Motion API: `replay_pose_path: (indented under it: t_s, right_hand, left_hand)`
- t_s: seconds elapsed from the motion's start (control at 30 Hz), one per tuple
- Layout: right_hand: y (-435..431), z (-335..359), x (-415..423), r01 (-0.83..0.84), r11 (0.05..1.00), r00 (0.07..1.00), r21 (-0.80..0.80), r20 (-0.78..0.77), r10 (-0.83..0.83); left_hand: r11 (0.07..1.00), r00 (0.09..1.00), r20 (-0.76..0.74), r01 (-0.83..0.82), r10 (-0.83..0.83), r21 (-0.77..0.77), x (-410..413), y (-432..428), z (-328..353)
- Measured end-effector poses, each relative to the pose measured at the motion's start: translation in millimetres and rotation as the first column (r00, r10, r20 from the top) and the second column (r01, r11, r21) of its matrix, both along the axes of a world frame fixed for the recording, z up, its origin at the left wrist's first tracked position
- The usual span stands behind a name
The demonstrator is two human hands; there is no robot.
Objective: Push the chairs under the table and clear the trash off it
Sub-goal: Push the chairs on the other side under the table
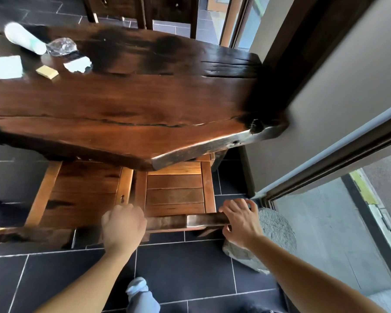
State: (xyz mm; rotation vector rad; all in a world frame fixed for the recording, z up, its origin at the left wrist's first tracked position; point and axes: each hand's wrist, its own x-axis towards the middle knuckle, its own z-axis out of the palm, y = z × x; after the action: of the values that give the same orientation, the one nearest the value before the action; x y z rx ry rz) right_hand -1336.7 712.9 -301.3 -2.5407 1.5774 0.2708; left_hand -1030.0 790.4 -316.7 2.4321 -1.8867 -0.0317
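A slatted wooden chair (175,193) stands partly under the near edge of the dark wooden table (131,105). My left hand (122,224) and my right hand (239,219) both grip the top rail of its backrest (183,221). A second wooden chair (81,188) sits beside it on the left, its seat half under the table. On the table's far left lie a white cup on its side (24,38), a crumpled clear plastic wrapper (62,46), two scraps of paper (6,67) (77,64) and a small tan block (47,72).
A rough grey stone (273,236) rests on the dark tiled floor just right of the chair. A wall and a glass door frame (325,172) close in on the right. More chairs (145,10) stand beyond the table's far side. My foot (138,288) shows below.
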Motion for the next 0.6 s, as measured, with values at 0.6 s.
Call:
replay_pose_path:
  t_s: [0.6]
  right_hand:
    - [-5,15,61,0.387,0.908,0.89,0.163,-0.322,-0.322]
  left_hand:
    - [0.957,0.97,-0.15,0.219,-0.192,0.193,40,-10,10]
